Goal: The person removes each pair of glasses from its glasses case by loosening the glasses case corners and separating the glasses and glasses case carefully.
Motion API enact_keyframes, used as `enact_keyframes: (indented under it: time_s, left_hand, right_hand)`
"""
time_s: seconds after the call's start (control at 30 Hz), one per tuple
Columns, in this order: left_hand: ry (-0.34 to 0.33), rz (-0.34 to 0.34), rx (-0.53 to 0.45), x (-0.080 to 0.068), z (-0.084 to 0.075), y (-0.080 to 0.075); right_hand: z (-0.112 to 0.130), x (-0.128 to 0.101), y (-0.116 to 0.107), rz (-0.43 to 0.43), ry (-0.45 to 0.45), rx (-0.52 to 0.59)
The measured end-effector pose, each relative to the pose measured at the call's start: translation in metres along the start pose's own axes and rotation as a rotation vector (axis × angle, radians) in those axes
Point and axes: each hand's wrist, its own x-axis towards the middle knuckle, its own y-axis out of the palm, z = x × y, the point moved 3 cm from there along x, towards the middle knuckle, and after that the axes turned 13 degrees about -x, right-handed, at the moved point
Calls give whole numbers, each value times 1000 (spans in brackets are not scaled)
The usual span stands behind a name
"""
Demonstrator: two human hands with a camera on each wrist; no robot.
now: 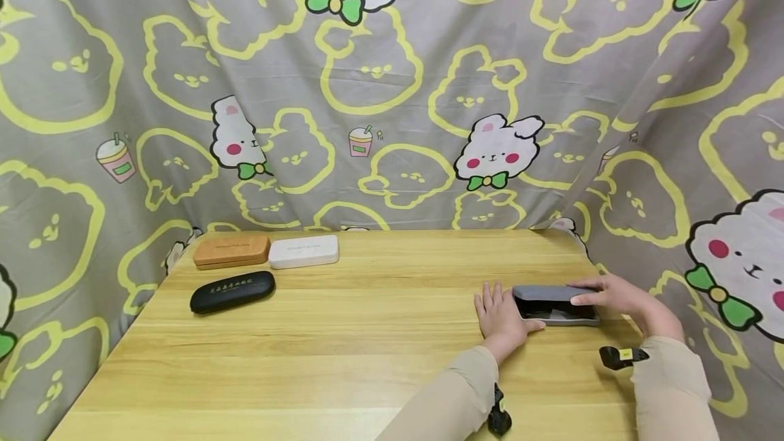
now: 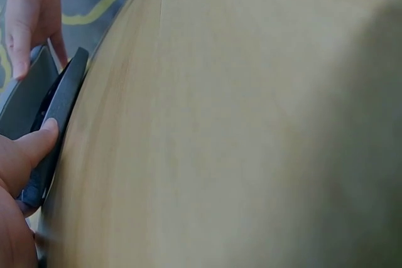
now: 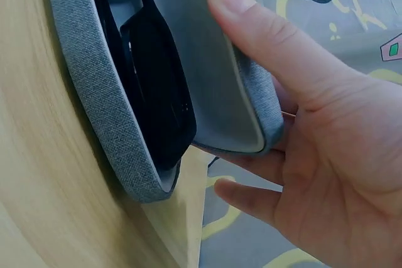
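Observation:
A grey fabric glasses case (image 1: 554,293) lies at the right of the table, its lid partly raised. Dark-lensed glasses (image 3: 160,73) rest inside, visible in the right wrist view. My right hand (image 1: 621,296) pinches the lid (image 3: 254,101) near its right end, thumb on the front edge and fingers behind. At the case's left end, my left hand (image 1: 503,322) has its fingers spread straight. Its thumb (image 2: 39,142) presses against the front of the case's base (image 2: 66,95).
Farther left on the wooden table (image 1: 367,332) are a brown case (image 1: 231,251), a white case (image 1: 303,252) and a black glasses case (image 1: 233,292). A patterned grey curtain (image 1: 392,87) hangs behind the table and along its sides. Each wrist wears a small black camera.

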Motion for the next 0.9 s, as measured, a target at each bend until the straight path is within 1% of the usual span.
enact_keyframes:
  time_s: [0.1, 0.2, 0.4, 0.5, 0.53, 0.63, 0.77, 0.9]
  left_hand:
    - [2, 2, -5, 0, 0, -1]
    - [6, 7, -4, -1, 0, -2]
    - [21, 2, -10, -1, 1, 0]
    - [22, -8, -4, 3, 4, 0]
    - [24, -8, 4, 3, 4, 2]
    - [29, -17, 15, 2, 4, 4]
    - [27, -10, 27, -1, 1, -2]
    - [24, 2, 39, -5, -1, -5]
  right_hand:
    - [-1, 0, 1, -4, 13, 27]
    - [-2, 0, 2, -14, 17, 15]
    - [-1, 2, -1, -86, 51, -26]
    - [2, 8, -2, -111, 37, -41]
    - [2, 7, -1, -121, 31, -41]
    - [2, 4, 2, -170, 13, -34]
    - [4, 3, 5, -237, 0, -5]
    - [7, 0, 9, -290, 1, -31]
